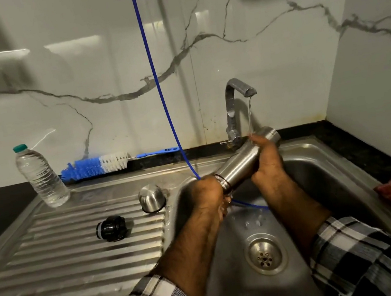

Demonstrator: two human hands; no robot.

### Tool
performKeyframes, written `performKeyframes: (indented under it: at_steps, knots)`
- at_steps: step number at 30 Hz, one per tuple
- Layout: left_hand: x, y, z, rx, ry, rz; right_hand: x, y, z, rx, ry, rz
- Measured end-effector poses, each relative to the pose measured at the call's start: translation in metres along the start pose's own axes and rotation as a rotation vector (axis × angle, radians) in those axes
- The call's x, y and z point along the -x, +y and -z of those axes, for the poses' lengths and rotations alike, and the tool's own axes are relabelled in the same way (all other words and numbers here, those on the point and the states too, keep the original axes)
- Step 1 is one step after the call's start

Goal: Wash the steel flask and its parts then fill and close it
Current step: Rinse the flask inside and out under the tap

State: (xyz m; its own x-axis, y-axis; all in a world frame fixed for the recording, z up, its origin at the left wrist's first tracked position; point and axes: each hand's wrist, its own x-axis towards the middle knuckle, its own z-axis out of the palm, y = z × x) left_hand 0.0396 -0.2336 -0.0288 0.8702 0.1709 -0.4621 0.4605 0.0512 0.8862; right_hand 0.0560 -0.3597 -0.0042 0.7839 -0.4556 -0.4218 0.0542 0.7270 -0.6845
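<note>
White marble-veined wall panels backed a ribbed stainless sink (pixel 345 165). Over its basin both hands held the brushed steel flask (pixel 240 163) tilted beneath the tap (pixel 236 108), whose thin stream struck the upper end. Left hand (pixel 208 193) gripped the ringed neck; right hand (pixel 266 159) curled round the body. On the drainboard left of the basin lay the domed steel cup (pixel 151 197) and black stopper (pixel 111 228). Behind them stood a clear plastic bottle (pixel 40 176) and lay a blue-and-white bristle brush (pixel 97 165).
</note>
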Motion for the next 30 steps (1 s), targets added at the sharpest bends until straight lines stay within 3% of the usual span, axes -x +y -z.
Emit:
performKeyframes:
  at_steps: [2, 5, 7, 11, 13, 15, 17, 20, 23, 27, 30]
  knots:
    - [0.000, 0.004, 0.013, 0.041, -0.104, 0.090, -0.004, -0.011, 0.005, -0.052, -0.071, -0.014]
    - [0.006, 0.010, 0.028, -0.041, -0.228, 0.142, -0.009, -0.023, 0.010, -0.042, -0.047, 0.032]
    - [0.008, 0.014, 0.029, -0.078, -0.138, 0.050, -0.013, -0.027, 0.013, 0.057, -0.019, 0.054]
    - [-0.002, 0.011, 0.031, -0.545, 0.232, -0.687, -0.028, -0.032, 0.018, 0.461, 0.109, 0.133]
    - [0.000, 0.011, 0.033, -0.632, 0.313, -0.985, -0.032, -0.032, 0.017, 0.711, 0.176, 0.179]
    - [0.000, 0.010, 0.033, -0.621, 0.407, -1.171, -0.030, -0.034, 0.014, 0.947, 0.212, 0.250]
    - [0.002, 0.011, 0.031, -0.557, 0.459, -1.148, -0.028, -0.036, 0.011, 1.186, 0.192, 0.378]
    - [-0.001, 0.015, 0.031, -0.507, 0.412, -0.883, -0.021, -0.038, 0.009, 1.518, 0.125, 0.555]
    - [-0.001, 0.017, 0.030, -0.504, 0.398, -0.708, -0.019, -0.029, 0.006, 1.750, 0.095, 0.593]
    - [-0.004, 0.015, 0.025, -0.499, 0.371, -0.651, -0.011, -0.014, 0.003, 1.866, -0.115, 0.720]
    - [-0.007, 0.018, 0.026, -0.490, 0.379, -0.552, -0.003, -0.004, 0.003, 1.851, -0.321, 0.952]
